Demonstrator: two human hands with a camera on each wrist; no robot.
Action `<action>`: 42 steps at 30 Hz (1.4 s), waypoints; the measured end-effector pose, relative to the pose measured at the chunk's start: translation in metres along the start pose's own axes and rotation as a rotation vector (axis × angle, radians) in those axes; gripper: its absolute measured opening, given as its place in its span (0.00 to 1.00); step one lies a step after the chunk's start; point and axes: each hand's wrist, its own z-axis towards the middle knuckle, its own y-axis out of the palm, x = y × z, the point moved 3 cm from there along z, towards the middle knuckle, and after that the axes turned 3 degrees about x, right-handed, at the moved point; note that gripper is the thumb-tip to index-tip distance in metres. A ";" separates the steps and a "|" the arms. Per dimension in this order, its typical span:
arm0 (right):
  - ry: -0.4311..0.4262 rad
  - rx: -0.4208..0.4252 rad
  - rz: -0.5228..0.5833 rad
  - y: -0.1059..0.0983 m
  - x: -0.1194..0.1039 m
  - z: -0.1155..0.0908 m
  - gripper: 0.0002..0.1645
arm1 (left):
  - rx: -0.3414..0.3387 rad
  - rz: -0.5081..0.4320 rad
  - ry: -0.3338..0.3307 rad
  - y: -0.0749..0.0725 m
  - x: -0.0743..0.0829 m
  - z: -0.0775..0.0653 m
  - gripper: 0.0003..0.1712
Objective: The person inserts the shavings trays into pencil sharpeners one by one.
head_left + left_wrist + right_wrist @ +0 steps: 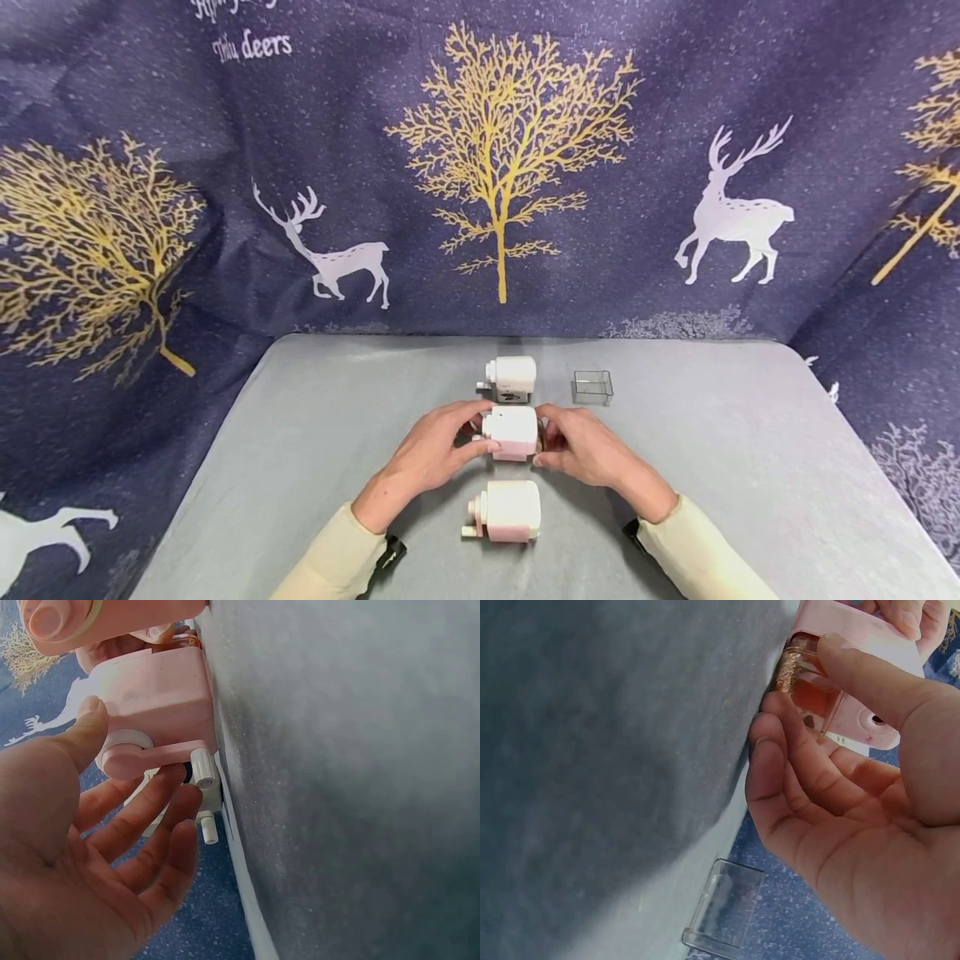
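A pink and white crank pencil sharpener (513, 431) stands on the table between both hands. My left hand (435, 446) holds its crank side, thumb on the near face and fingers round the far one. In the left wrist view the pink crank arm (165, 755) with its white knob shows beside the fingers. On the other side my right hand (588, 447) pinches the see-through shavings drawer (814, 697) between thumb and fingers. Wood shavings (787, 673) show through the drawer, which sits at least partly in the sharpener body.
Nearer the person stands another pink and white sharpener (512, 510). Behind the held one is a white sharpener (516, 372). To the right of that lies a clear, uncovered drawer (593, 385) on the grey table (337, 392). A patterned dark cloth (450, 308) hangs behind the table.
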 end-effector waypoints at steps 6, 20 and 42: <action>0.003 0.001 0.030 0.002 0.003 0.001 0.23 | -0.001 -0.004 0.007 0.000 0.001 0.001 0.35; 0.032 0.000 0.035 0.006 0.002 0.008 0.22 | -0.002 -0.012 -0.009 0.000 0.001 0.001 0.35; 0.029 0.001 0.032 0.008 0.000 0.011 0.21 | 0.002 -0.024 0.017 0.001 0.001 0.001 0.35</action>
